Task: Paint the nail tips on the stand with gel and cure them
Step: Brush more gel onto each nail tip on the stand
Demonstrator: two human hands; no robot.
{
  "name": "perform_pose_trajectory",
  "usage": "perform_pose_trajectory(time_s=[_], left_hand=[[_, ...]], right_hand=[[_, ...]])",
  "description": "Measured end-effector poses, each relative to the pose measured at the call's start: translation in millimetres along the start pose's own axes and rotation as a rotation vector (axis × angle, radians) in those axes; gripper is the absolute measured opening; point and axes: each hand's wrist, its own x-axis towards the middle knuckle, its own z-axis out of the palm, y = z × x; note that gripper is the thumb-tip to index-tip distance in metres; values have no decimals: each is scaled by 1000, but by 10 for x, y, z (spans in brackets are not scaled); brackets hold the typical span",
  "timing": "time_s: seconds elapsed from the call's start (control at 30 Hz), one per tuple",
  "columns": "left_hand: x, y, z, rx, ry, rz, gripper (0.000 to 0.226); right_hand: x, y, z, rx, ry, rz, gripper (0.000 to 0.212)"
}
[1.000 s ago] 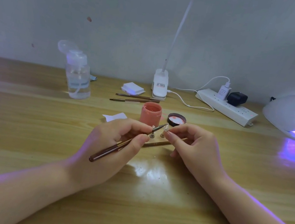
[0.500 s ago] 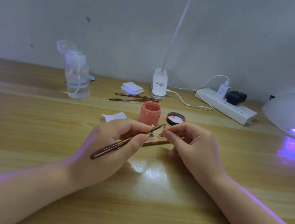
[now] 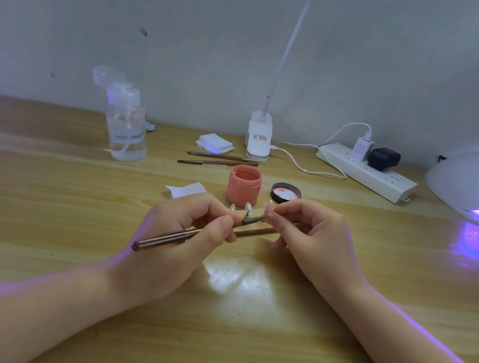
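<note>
two hands work close here: my left hand (image 3: pixel 180 235) grips the slim brown gel brush (image 3: pixel 190 235), my right hand (image 3: pixel 314 239) pinches the thin brown stand of pale nail tips (image 3: pixel 257 216), so i'd use light, short strokes.

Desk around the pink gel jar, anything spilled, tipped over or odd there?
Nothing spilled or tipped. The pink gel jar stands upright and open, its lid lying inside-up beside it with gel smears. The pump bottle has its cap flipped open.
</note>
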Motion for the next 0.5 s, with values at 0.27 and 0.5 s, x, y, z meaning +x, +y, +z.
perform_pose_trajectory(time_s=[0.27, 0.5], left_hand=[[44, 18, 7, -129, 50, -42, 16], [51, -17, -10, -103, 99, -51, 19]], right_hand=[[0, 12, 5, 70, -40, -2, 9], [-4, 5, -5, 83, -44, 12, 4]])
